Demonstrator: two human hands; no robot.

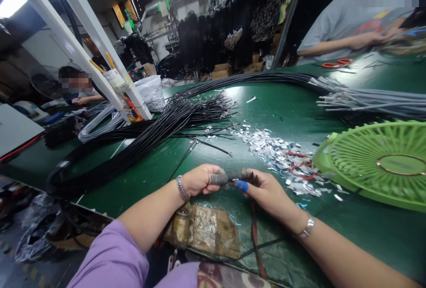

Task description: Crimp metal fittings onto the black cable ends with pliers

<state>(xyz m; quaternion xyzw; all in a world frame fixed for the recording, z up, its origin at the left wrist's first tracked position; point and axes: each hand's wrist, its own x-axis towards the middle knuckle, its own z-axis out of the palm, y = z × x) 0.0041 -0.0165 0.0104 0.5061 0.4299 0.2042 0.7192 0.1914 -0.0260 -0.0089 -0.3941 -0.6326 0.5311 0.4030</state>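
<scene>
My left hand (208, 180) and my right hand (261, 187) meet fingertip to fingertip above the near edge of the table. Grey coverings wrap several fingers, and a blue one covers the right thumb. Both hands are closed in a pinch. Something small and dark shows between the fingertips, mostly hidden, so I cannot tell its kind. Just beyond my hands lies a bundle of black cables (159, 132), their stripped ends pointing right. A worn, taped cardboard piece (211, 230) lies below my left hand.
Foil scraps (266, 146) and red-handled scissors (301, 166) lie ahead to the right, beside a green fan (382, 159). Grey-sleeved cable ends (362, 95) lie behind it. A white post (100, 44) rises at left. Co-workers sit across the green table (279, 101).
</scene>
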